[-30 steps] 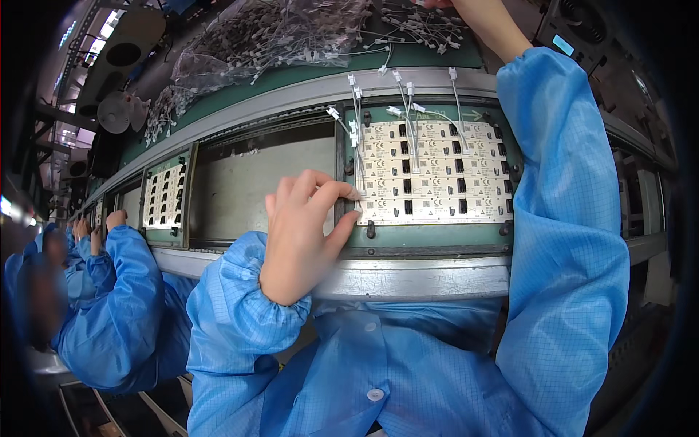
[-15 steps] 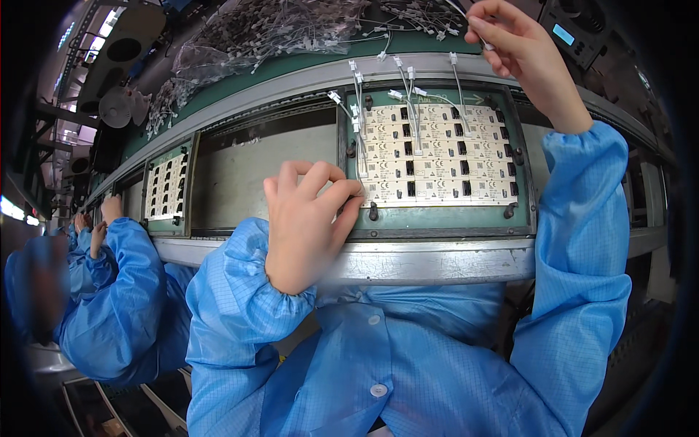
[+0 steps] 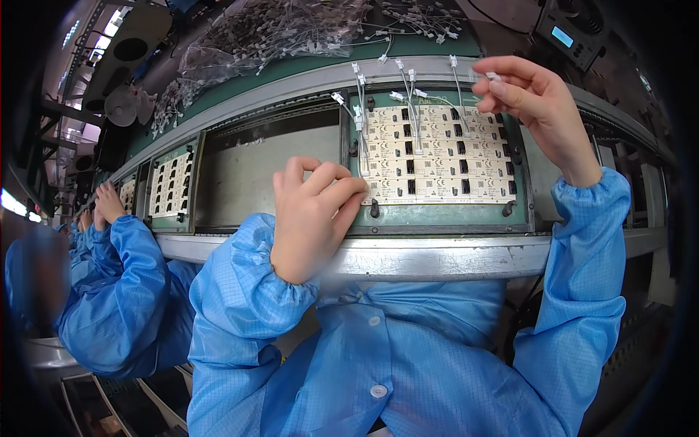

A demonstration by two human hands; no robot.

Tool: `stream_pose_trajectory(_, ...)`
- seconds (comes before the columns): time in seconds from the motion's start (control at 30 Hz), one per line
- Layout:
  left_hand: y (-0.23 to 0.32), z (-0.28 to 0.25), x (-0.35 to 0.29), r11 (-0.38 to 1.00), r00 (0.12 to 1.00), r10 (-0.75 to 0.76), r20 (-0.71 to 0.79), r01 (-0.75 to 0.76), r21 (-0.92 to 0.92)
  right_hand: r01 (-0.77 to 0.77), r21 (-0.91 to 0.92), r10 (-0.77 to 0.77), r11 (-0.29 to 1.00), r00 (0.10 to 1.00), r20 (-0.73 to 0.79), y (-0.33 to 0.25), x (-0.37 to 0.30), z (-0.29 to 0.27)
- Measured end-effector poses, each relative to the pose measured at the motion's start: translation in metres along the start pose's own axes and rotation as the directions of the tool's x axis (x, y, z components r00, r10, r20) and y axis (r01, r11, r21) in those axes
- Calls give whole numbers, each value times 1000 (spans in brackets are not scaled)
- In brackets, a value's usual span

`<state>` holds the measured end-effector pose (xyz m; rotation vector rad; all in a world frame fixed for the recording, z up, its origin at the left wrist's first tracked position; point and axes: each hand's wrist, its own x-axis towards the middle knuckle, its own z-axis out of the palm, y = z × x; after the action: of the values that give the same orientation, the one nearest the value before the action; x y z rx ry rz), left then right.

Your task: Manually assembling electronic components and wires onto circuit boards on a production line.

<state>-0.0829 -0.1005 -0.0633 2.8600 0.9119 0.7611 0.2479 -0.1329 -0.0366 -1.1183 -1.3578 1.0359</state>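
Note:
A framed green fixture (image 3: 437, 216) holds a panel of white circuit boards (image 3: 437, 171) with black components. Several white connector cables (image 3: 415, 116) rise from the boards, their loose plugs pointing to the far rail. At the panel's lower left corner, my left hand (image 3: 309, 215) has its thumb and index finger closed together; whatever they may pinch is hidden. My right hand (image 3: 535, 105) is raised over the fixture's upper right corner. Between its thumb and index finger is a white connector cable (image 3: 492, 76), whose wire is blurred.
A heap of cables (image 3: 277, 33) on clear plastic lies beyond the metal rail (image 3: 437, 258). Another fixture with boards (image 3: 171, 186) sits to the left, near a co-worker in a blue sleeve (image 3: 135, 255). A device with a lit screen (image 3: 562, 36) stands at far right.
My right hand has come down and nearer to the boards with the cable. My left hand has stayed at the panel's corner. The co-worker's hand at left has shifted slightly.

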Motion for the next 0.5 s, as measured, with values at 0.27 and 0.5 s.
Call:
stream_pose_trajectory(0.27,6,-1,-1,999,999,2,-33,0,50,29,-30,-30,999,999,-22,6,-10,-2)
stream_pose_trajectory(0.5,11,0,-3,995,997,48,-53,-43,92,74,-88,-78,993,996,-40,13,-20,-1)
